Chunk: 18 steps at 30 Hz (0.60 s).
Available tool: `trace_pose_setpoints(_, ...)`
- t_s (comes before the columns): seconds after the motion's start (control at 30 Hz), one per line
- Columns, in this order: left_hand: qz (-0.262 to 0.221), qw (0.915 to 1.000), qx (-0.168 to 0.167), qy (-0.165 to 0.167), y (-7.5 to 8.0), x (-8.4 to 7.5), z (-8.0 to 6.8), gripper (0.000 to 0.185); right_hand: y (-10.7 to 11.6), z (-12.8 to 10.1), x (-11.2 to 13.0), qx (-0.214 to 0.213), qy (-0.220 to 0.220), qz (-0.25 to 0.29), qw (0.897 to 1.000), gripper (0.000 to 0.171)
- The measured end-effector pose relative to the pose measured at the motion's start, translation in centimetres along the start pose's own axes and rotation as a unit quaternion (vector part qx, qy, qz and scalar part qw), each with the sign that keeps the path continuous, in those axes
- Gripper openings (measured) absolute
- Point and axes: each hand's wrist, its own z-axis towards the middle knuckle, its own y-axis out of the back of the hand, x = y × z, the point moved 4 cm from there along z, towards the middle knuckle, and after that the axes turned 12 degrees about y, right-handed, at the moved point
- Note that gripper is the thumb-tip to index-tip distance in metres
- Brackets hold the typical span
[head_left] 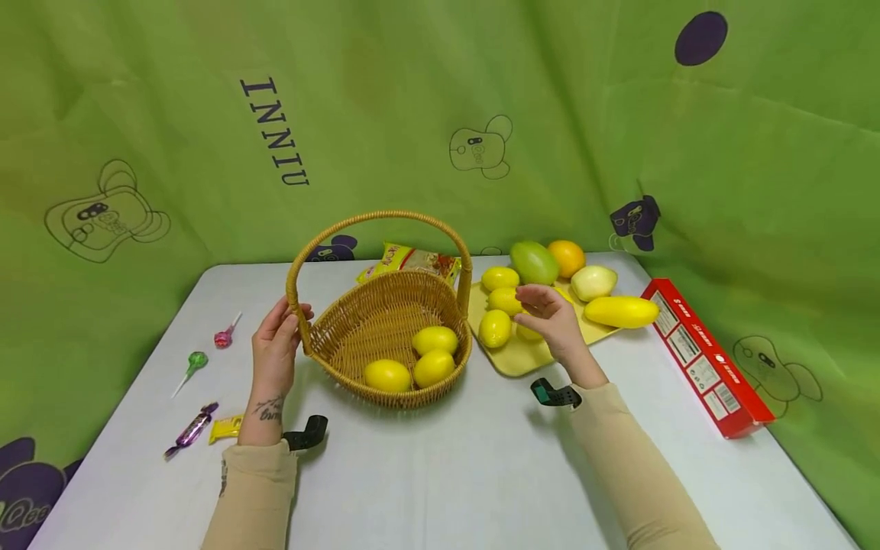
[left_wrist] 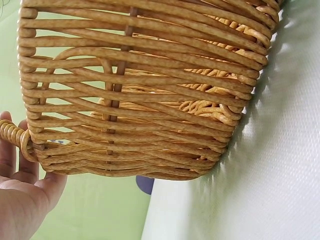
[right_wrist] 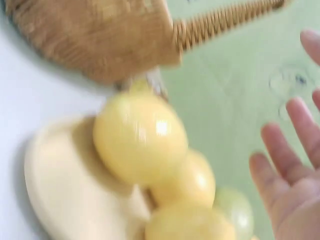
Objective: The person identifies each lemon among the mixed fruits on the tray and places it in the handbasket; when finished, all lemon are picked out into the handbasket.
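Holding the woven wicker basket (head_left: 385, 336) handle with our left hand (head_left: 275, 347), three yellow lemons (head_left: 412, 359) inside; right hand (head_left: 550, 317), fingers apart, over four lemons left on the yellow tray (head_left: 512, 363).

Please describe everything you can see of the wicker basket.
The wicker basket is oval, woven of tan cane, with one arched handle wrapped in the same cane. It stands upright on the white table, beside the yellow tray. Three lemons lie inside. The left hand holds the handle's base.
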Motion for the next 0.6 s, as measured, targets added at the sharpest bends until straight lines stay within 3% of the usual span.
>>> trace_pose_setpoints(0.13,0.0,1.0,0.0,0.006,0.1,0.4,-0.3,0.036,2.0,-1.0,-1.7,-0.099,-0.068,-0.039,0.992,0.047)
trace_pose_setpoints(0.27,0.013,0.9999,-0.002,0.008,0.1,0.4,-0.4,0.037,2.6,-1.5,-3.0,-0.159,-0.107,-0.072,0.979,0.051)
trace_pose_setpoints(0.4,0.022,0.9997,-0.003,0.006,0.0,0.1,-0.3,0.038,2.5,-1.5,-3.9,-0.17,-0.127,-0.11,0.971,0.059)
trace_pose_setpoints(0.6,0.016,0.9999,-0.001,-0.005,0.0,0.0,-0.2,0.036,2.2,-1.1,-4.8,-0.195,-0.131,-0.115,0.965,0.063)
